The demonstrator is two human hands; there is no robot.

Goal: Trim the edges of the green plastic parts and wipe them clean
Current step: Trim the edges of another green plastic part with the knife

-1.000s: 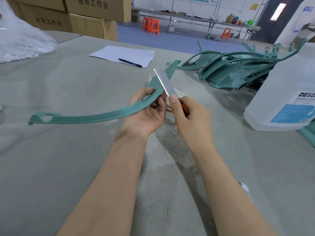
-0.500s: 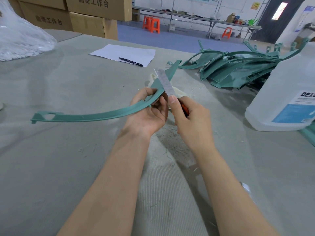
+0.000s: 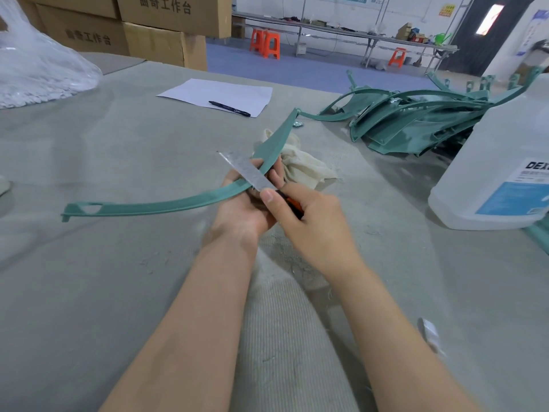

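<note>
A long curved green plastic part (image 3: pixel 166 205) stretches from the left of the table up toward the middle. My left hand (image 3: pixel 248 209) grips it near its bend. My right hand (image 3: pixel 309 224) holds an orange-handled knife, thumb pressed at the base of the grey blade (image 3: pixel 245 171), which lies across the part's edge and points up-left. A crumpled cream cloth (image 3: pixel 303 166) lies on the table just behind my hands. A pile of several more green parts (image 3: pixel 416 123) sits at the back right.
A large clear jug with a blue label (image 3: pixel 502 162) stands at the right. White paper (image 3: pixel 219 95) with a black pen (image 3: pixel 229 108) lies farther back. A plastic bag (image 3: pixel 38 66) and cardboard boxes (image 3: pixel 154 28) are at the back left. Shavings litter the grey table (image 3: pixel 89 292).
The blade has swung from pointing up along the part's upper stretch to lying lower, across the part near my left fingers. The cloth behind my hands now shows more.
</note>
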